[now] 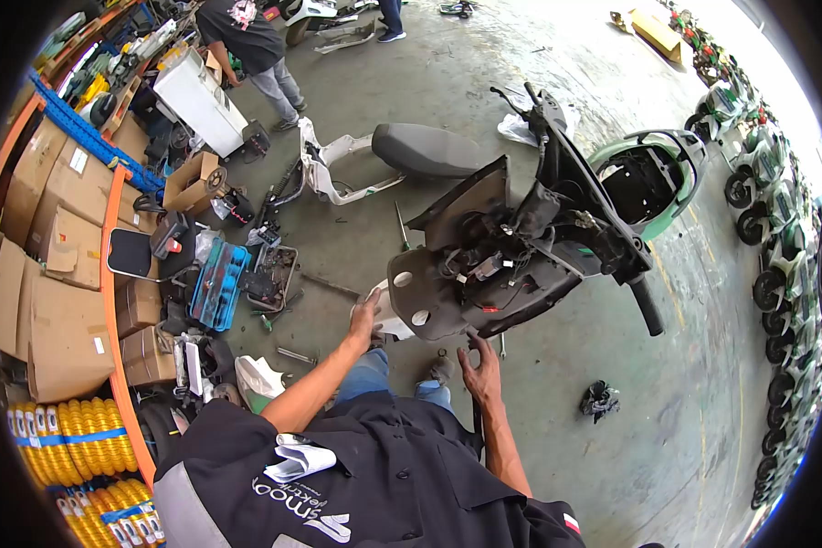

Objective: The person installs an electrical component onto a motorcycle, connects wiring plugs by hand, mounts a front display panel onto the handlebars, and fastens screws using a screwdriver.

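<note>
A partly stripped scooter (530, 228) stands before me, its handlebars, wiring and dark inner panels exposed. My left hand (365, 318) is closed at the edge of a white panel (393, 310) at the scooter's near end; its fingertips are partly hidden. Beside that panel is a dark grey plastic cover (420, 288) with round holes. Just below the cover's lower edge, my right hand (481, 367) is open, thumb and fingers apart, holding nothing I can see.
A blue tool tray (219, 285), a grey parts bin (272, 279) and loose tools lie on the floor to the left. Beyond are a scooter seat (425, 149), a white frame-like panel (315, 164) and another person (251, 46). A crumpled black bag-like object (600, 400) lies right.
</note>
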The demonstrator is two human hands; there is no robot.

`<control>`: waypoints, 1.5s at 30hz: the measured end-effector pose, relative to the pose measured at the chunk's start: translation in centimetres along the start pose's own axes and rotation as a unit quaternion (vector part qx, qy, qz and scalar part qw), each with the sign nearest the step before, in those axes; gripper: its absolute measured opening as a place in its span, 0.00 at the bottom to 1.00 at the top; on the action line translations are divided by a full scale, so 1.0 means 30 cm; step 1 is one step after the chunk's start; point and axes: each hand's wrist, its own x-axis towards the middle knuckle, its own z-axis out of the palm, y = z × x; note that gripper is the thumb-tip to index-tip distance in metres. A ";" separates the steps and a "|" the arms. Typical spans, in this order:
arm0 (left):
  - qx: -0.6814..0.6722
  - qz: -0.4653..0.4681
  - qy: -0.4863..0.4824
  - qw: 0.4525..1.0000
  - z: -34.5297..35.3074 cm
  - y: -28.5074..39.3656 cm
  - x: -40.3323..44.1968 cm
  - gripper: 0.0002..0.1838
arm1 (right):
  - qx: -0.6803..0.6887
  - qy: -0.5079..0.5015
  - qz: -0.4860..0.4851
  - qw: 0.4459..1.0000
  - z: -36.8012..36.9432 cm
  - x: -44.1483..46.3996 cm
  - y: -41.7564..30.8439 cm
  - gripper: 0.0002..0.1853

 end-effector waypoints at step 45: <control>-0.040 -0.276 0.506 0.816 -1.337 -1.348 -0.273 0.24 | -0.211 -0.523 0.044 0.825 1.653 0.756 -0.590 0.17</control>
